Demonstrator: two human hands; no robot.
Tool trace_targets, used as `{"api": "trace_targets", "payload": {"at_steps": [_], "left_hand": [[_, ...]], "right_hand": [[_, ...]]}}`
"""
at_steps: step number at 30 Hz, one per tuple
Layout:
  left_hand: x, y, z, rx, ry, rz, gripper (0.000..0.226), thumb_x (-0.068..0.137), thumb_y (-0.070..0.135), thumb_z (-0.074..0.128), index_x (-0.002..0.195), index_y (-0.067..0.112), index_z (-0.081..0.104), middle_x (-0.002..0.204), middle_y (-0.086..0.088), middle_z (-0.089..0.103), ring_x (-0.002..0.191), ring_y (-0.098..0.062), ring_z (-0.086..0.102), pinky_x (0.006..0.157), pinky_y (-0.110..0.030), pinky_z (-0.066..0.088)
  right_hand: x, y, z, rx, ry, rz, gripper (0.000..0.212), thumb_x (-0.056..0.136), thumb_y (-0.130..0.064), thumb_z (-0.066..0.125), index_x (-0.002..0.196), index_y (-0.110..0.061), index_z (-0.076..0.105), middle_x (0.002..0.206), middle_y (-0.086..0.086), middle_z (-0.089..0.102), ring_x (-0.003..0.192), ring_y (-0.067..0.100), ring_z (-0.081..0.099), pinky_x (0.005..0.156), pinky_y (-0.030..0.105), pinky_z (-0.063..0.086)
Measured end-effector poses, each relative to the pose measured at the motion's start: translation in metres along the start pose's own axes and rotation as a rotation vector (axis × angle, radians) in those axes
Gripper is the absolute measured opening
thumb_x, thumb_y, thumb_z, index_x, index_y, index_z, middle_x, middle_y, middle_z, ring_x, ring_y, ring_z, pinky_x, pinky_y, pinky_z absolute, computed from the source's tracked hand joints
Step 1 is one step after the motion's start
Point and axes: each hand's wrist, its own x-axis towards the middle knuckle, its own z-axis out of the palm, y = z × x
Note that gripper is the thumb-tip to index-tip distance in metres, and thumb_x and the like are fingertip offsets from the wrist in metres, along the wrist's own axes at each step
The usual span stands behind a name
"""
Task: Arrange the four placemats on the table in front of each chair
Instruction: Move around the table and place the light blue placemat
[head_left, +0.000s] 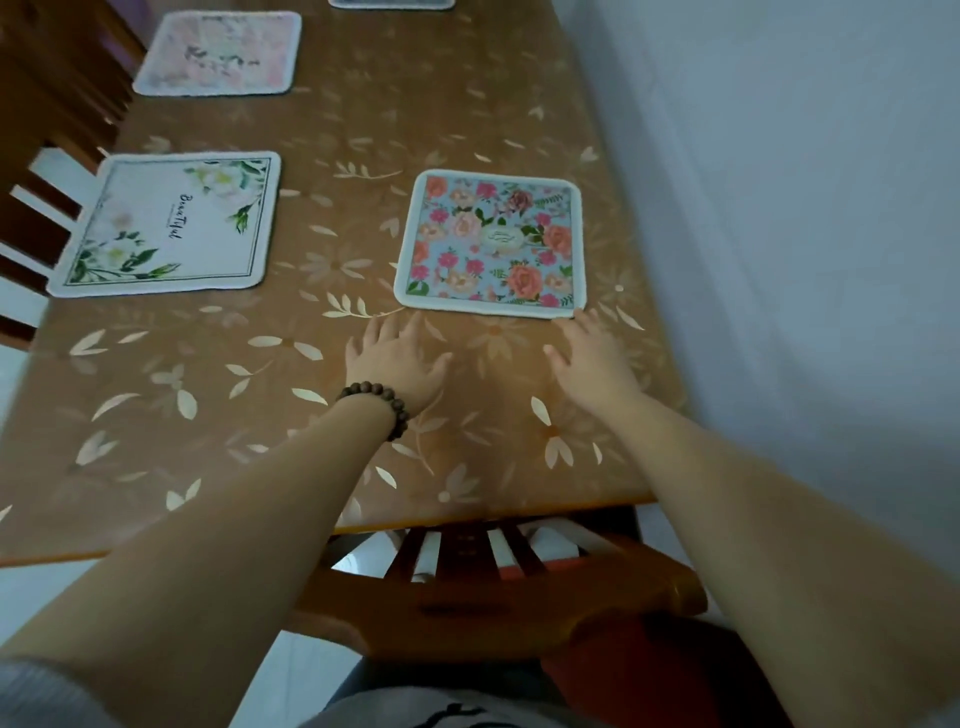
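On the table (218, 395), 4 placemats lie flat: the white mat (171, 226) and pink mat (221, 52) left, the flowered mat (493, 241) ahead. Your left hand (395, 364) and right hand (592, 358) are spread wide, holding nothing. Push unevenly and the flowered mat could skew on the slick cover, away from your chair (493, 587).

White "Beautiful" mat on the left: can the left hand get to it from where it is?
Probably yes. The left hand lies open on the table, and only bare tablecloth separates it from the white placemat. Nothing blocks the way, though the arm looks fairly extended.
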Motion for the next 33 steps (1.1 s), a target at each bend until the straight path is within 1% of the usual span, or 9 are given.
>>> {"api": "trace_targets", "payload": {"at_steps": [5, 11, 16, 20, 24, 26, 29, 31, 33], "left_hand": [[0.029, 0.004, 0.004, 0.021, -0.011, 0.02, 0.073, 0.087, 0.06, 0.035, 0.147, 0.021, 0.022, 0.154, -0.01, 0.024, 0.143, -0.027, 0.013, 0.113, -0.052, 0.015], [0.08, 0.019, 0.03, 0.028, -0.081, 0.083, 0.076, 0.087, 0.061, 0.038, 0.149, 0.024, 0.014, 0.158, -0.009, 0.011, 0.144, -0.028, 0.006, 0.114, -0.052, 0.009], [0.114, 0.038, 0.062, 0.003, -0.139, 0.174, 0.08, 0.085, 0.062, 0.045, 0.149, 0.03, 0.008, 0.159, -0.006, 0.001, 0.145, -0.027, -0.003, 0.114, -0.051, 0.002], [0.131, 0.049, 0.078, -0.009, -0.125, 0.261, 0.082, 0.082, 0.065, 0.049, 0.148, 0.033, 0.013, 0.159, -0.002, 0.004, 0.144, -0.025, -0.005, 0.115, -0.051, -0.002], [0.143, 0.057, 0.081, -0.024, -0.127, 0.323, 0.077, 0.084, 0.066, 0.046, 0.148, 0.034, 0.018, 0.159, 0.0, 0.008, 0.145, -0.023, -0.004, 0.115, -0.05, -0.007], [0.146, 0.06, 0.081, -0.024, -0.134, 0.34, 0.072, 0.086, 0.063, 0.045, 0.148, 0.034, 0.021, 0.158, 0.0, 0.01, 0.145, -0.023, -0.003, 0.114, -0.05, -0.008], [0.146, 0.063, 0.08, -0.006, -0.12, 0.362, 0.06, 0.092, 0.053, 0.043, 0.146, 0.033, 0.027, 0.158, 0.0, 0.015, 0.145, -0.027, -0.001, 0.113, -0.054, -0.006], [0.146, 0.063, 0.079, 0.021, -0.101, 0.378, 0.05, 0.096, 0.044, 0.04, 0.144, 0.032, 0.031, 0.157, -0.001, 0.02, 0.144, -0.03, 0.003, 0.113, -0.057, -0.003], [0.147, 0.064, 0.079, 0.054, -0.1, 0.399, 0.046, 0.098, 0.041, 0.038, 0.143, 0.032, 0.034, 0.156, -0.002, 0.023, 0.144, -0.032, 0.005, 0.112, -0.06, -0.001]], "right_hand": [[0.035, 0.016, 0.0, -0.006, -0.025, 0.013, 0.051, 0.097, -0.037, 0.041, 0.144, -0.018, 0.033, 0.156, 0.008, 0.02, 0.145, 0.024, 0.008, 0.116, 0.046, 0.015], [0.083, 0.04, 0.014, -0.06, -0.024, -0.048, 0.061, 0.093, -0.042, 0.05, 0.146, -0.022, 0.027, 0.156, 0.006, 0.021, 0.145, 0.025, 0.01, 0.116, 0.05, 0.017], [0.113, 0.055, 0.036, -0.17, -0.094, -0.109, 0.076, 0.087, -0.051, 0.057, 0.147, -0.018, 0.024, 0.157, 0.007, 0.018, 0.145, 0.025, 0.007, 0.115, 0.045, 0.014], [0.127, 0.067, 0.046, -0.22, -0.078, -0.191, 0.073, 0.087, -0.054, 0.053, 0.147, -0.021, 0.027, 0.157, 0.005, 0.019, 0.145, 0.022, 0.007, 0.117, 0.042, 0.012], [0.135, 0.075, 0.045, -0.25, -0.054, -0.276, 0.061, 0.092, -0.046, 0.047, 0.144, -0.016, 0.035, 0.155, 0.007, 0.026, 0.144, 0.022, 0.015, 0.116, 0.037, 0.014], [0.132, 0.073, 0.046, -0.268, -0.036, -0.327, 0.054, 0.095, -0.04, 0.047, 0.14, -0.013, 0.041, 0.153, 0.011, 0.03, 0.143, 0.026, 0.02, 0.115, 0.041, 0.02], [0.126, 0.068, 0.05, -0.271, 0.027, -0.386, 0.041, 0.097, -0.025, 0.05, 0.132, -0.004, 0.051, 0.146, 0.02, 0.038, 0.138, 0.035, 0.03, 0.109, 0.049, 0.031], [0.125, 0.067, 0.052, -0.291, 0.018, -0.398, 0.04, 0.098, -0.018, 0.047, 0.134, -0.003, 0.048, 0.147, 0.022, 0.035, 0.139, 0.036, 0.027, 0.11, 0.05, 0.029], [0.126, 0.07, 0.053, -0.305, -0.011, -0.395, 0.043, 0.098, -0.014, 0.041, 0.14, -0.005, 0.039, 0.152, 0.018, 0.026, 0.143, 0.031, 0.018, 0.114, 0.045, 0.022]]}}
